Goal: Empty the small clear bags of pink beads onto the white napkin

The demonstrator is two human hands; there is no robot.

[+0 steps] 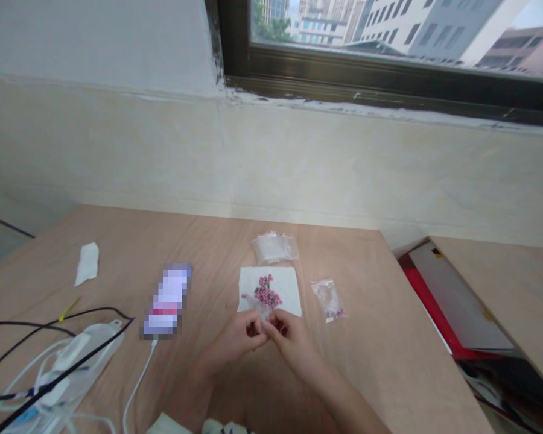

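Pale, dark-patterned clothing (pixel 226 427) shows at the bottom edge of the head view, close to the two forearms. Beyond it, the left hand (pixel 248 335) and right hand (pixel 286 333) meet, fingers curled and fingertips pinching the near edge of a small clear bag (pixel 259 306) between them. The clear bag lies over the near part of a white sheet (pixel 291 292), beside a loose heap of pink and dark beads (pixel 266 293) on that sheet. Behind the sheet lies a stack of clear bags (pixel 274 248); to the right, a separate bag (pixel 328 300) has a few pinkish beads at its near end. On the left of the wooden surface (pixel 366 361) are a phone (pixel 168 300) with a white cable (pixel 138 380) plugged in, a white power strip (pixel 84 355) crossed by black cords, and a white paper piece (pixel 87 263).
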